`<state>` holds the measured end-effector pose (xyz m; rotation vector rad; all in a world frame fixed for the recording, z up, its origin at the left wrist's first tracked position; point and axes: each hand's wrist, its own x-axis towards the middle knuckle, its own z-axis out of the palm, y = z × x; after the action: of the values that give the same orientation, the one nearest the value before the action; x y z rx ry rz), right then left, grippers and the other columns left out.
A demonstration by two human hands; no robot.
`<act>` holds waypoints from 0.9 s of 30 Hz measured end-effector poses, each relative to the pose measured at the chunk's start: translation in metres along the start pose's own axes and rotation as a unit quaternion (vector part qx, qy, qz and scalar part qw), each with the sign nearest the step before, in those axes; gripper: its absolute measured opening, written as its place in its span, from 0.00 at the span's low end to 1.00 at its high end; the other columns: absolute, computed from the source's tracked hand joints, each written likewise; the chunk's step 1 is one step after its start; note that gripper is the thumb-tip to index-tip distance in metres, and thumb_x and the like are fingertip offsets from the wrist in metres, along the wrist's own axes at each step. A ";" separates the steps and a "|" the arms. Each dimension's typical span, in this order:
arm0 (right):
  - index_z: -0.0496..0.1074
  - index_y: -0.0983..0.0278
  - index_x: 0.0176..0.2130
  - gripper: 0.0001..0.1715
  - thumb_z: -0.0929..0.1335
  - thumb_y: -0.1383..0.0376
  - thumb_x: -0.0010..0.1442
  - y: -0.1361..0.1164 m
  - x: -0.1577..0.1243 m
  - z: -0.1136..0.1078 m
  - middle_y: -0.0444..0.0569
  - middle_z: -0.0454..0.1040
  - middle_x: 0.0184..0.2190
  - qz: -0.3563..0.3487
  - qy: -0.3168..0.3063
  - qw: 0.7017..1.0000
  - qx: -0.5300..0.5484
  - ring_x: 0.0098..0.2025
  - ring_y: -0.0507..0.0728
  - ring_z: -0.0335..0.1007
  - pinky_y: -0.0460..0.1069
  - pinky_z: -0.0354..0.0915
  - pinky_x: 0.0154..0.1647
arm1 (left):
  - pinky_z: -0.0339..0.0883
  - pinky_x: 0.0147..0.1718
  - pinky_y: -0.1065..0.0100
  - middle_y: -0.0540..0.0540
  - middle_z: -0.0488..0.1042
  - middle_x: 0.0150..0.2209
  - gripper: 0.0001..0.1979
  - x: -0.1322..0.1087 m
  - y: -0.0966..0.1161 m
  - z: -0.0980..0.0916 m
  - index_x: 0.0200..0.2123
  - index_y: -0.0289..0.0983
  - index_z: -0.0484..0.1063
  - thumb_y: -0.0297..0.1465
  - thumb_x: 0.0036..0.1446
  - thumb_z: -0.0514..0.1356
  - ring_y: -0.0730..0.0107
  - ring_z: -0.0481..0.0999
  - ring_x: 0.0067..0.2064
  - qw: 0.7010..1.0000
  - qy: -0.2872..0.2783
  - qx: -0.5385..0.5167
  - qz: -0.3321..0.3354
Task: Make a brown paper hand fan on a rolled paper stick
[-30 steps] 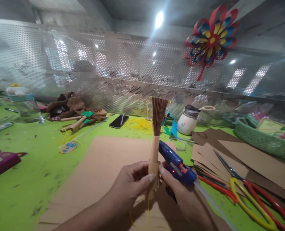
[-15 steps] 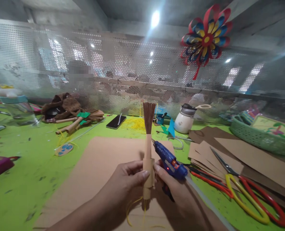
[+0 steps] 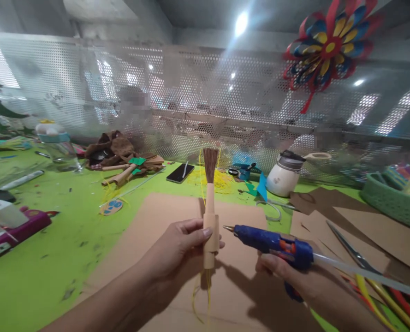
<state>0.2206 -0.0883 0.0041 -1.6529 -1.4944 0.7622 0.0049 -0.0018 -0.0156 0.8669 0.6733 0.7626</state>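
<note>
Upright in my left hand is a small brush-like paper craft. Its top is a fringe of thin brown strips, and below that a tan paper tube has a wider band wrapped round it. My thumb presses the band from the front while the fingers curl behind. Yellow strings hang from the tube's lower end. My right hand grips a blue hot glue gun with a long clear glue stick in its rear. The nozzle points left, close to the band but apart from it.
Brown cardboard lies under my hands on the green table. At right are scissors, paper sheets and a green basket. Behind stand a white jar, a phone and yellow shreds. A purple power strip lies left.
My right hand has moved right, away from the paper tube, swinging the glue gun so its nozzle faces the band. My left hand keeps hold of the craft. The view has turned left.
</note>
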 end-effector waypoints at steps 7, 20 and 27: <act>0.71 0.61 0.20 0.19 0.69 0.49 0.47 -0.004 -0.002 0.005 0.45 0.70 0.18 -0.002 0.073 0.997 -0.024 0.22 0.55 0.66 0.48 0.62 0.22 | 0.70 0.34 0.58 0.39 0.77 0.29 0.16 -0.002 -0.005 0.003 0.40 0.30 0.74 0.32 0.48 0.67 0.60 0.76 0.30 0.999 -0.009 -0.010 -0.047; 0.71 0.60 0.19 0.22 0.67 0.47 0.51 -0.005 0.000 0.003 0.44 0.69 0.17 -0.010 0.043 0.998 -0.048 0.22 0.54 0.62 0.48 0.59 0.22 | 0.69 0.34 0.59 0.43 0.75 0.28 0.15 -0.006 -0.009 0.005 0.39 0.32 0.75 0.32 0.48 0.67 0.64 0.74 0.28 0.999 -0.018 0.002 -0.051; 0.68 0.60 0.16 0.24 0.67 0.46 0.49 -0.008 -0.001 0.003 0.44 0.65 0.15 -0.012 0.051 0.998 -0.036 0.18 0.52 0.58 0.47 0.55 0.18 | 0.68 0.28 0.63 0.44 0.74 0.26 0.20 -0.006 -0.008 0.007 0.43 0.31 0.76 0.31 0.44 0.68 0.65 0.73 0.27 0.998 0.002 -0.027 -0.059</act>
<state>0.2137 -0.0884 0.0089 -1.6990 -1.4807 0.6080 0.0089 -0.0128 -0.0178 0.7704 0.6985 0.6724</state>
